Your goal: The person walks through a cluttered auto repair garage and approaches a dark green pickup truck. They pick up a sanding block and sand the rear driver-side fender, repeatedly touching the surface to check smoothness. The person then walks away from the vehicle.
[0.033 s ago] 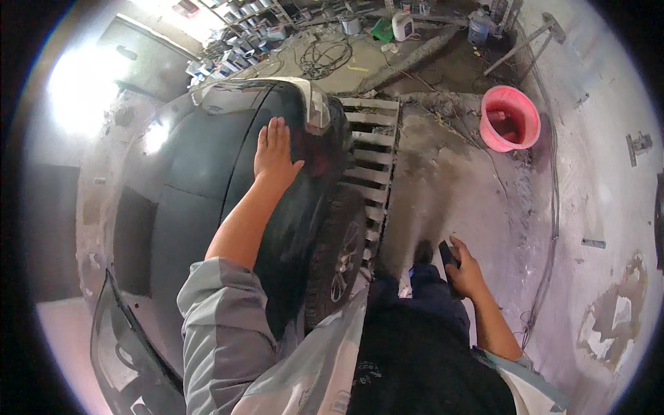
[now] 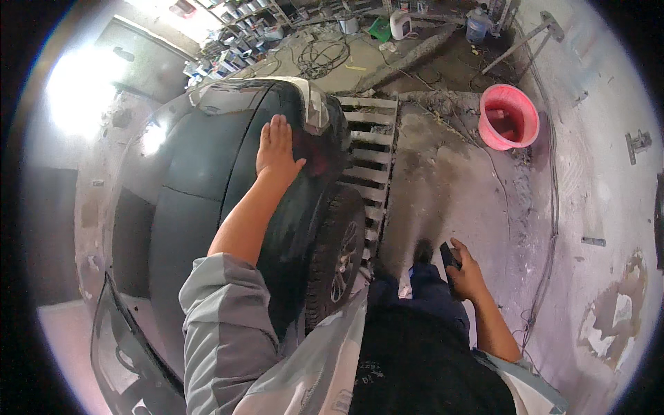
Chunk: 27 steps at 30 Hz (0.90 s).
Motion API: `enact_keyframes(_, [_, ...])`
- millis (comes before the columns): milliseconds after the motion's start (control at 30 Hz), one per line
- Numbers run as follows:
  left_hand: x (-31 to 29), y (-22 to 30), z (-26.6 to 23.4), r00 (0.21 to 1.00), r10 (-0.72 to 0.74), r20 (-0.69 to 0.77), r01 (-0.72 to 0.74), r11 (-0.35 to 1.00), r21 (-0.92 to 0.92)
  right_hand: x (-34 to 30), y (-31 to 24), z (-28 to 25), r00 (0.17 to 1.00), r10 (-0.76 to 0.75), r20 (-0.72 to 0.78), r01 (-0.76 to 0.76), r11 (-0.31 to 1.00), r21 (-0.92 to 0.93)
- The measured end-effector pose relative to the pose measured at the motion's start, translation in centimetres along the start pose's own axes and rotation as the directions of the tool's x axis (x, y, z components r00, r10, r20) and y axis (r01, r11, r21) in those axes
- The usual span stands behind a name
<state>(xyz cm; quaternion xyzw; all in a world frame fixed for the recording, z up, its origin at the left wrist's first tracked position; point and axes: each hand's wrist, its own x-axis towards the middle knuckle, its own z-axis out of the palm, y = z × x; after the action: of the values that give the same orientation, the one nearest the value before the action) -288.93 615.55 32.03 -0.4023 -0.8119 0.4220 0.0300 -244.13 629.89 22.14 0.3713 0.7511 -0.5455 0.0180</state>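
The left hand [image 2: 277, 158] is shifting slightly on the car [image 2: 194, 155], fingers [image 2: 278, 133] together; the right hand [image 2: 470, 278] is clasping a dark block [image 2: 447, 256].

A car body workshop: a dark car [image 2: 190, 162] with dull, matte-looking panels and what looks like pale masking [image 2: 315, 111] at one corner stands beside a slatted floor grating [image 2: 370, 175]. At the far end, paint-type cans [image 2: 235, 55] crowd the shelving and the floor, near a loose coil of dark hose or cable [image 2: 322, 61] and a white plastic jug [image 2: 399, 26]. A pink bucket [image 2: 531, 124] sits by a rough, peeling wall [image 2: 595, 180] above stained, bare flooring [image 2: 443, 159].
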Motion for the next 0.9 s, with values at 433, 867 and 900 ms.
enact_keyframes(433, [-4.3,1.6,3.2,0.932,0.361,0.020,-0.357,0.927,-0.112,-0.4,-3.0,4.0,0.999,0.036,0.027,-0.036,0.999,0.000])
enact_keyframes(867, [4.4,6.7,1.6,0.992,0.098,0.079,-0.107,0.988,0.113,-1.9,2.4,5.0,0.995,0.086,0.058,-0.091,0.993,0.076])
enact_keyframes(900, [4.3,7.0,2.0,0.989,0.123,0.086,-0.132,0.985,0.111,-1.9,2.9,5.1,0.997,0.066,0.046,-0.070,0.992,0.102])
